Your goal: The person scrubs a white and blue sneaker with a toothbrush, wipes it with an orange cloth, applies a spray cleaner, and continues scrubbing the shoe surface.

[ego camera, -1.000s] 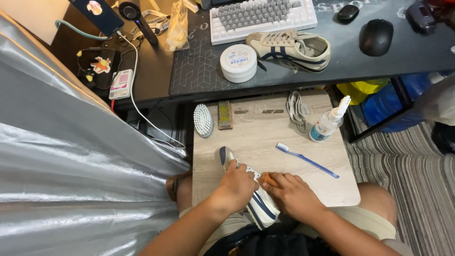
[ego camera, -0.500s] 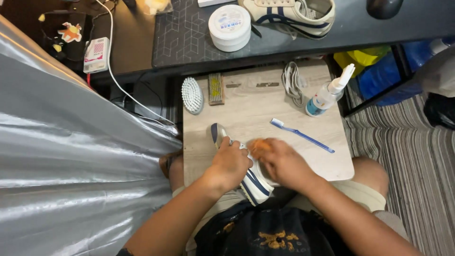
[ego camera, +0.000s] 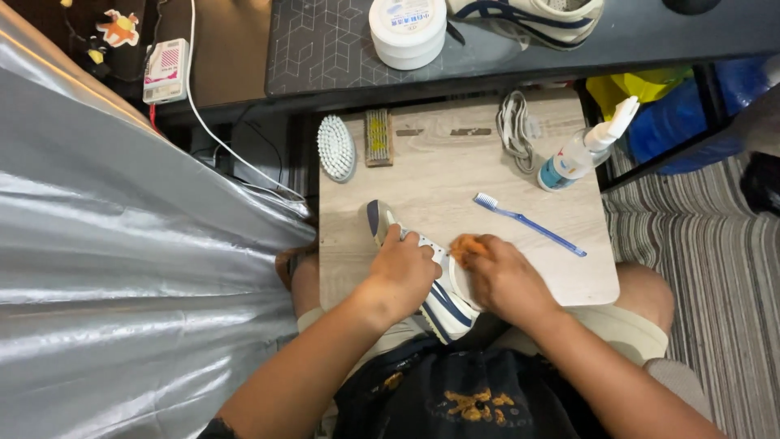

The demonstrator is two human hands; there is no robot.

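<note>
On the near edge of the board [ego camera: 455, 175], across the person's lap, lies a white sneaker [ego camera: 439, 305] with dark blue stripes, its toe pointing away toward the far left. Left hand [ego camera: 404, 272] is clamped over the sneaker's upper, pinning it to the board. Right hand [ego camera: 504, 280] is closed around an orange cloth [ego camera: 465, 247], pressed against the sneaker's side just right of the left hand. Right of the sneaker, a blue toothbrush [ego camera: 528, 223] lies slanted on the board. Farther from the sneaker, at the board's far edge, sit a white oval brush [ego camera: 335, 147], a small wooden brush [ego camera: 378, 137], bundled laces [ego camera: 514, 123] and a spray bottle [ego camera: 581, 150]. Beyond the board, the dark desk [ego camera: 325, 49] carries a round white tub [ego camera: 407, 31] and a second sneaker [ego camera: 528, 16].
</note>
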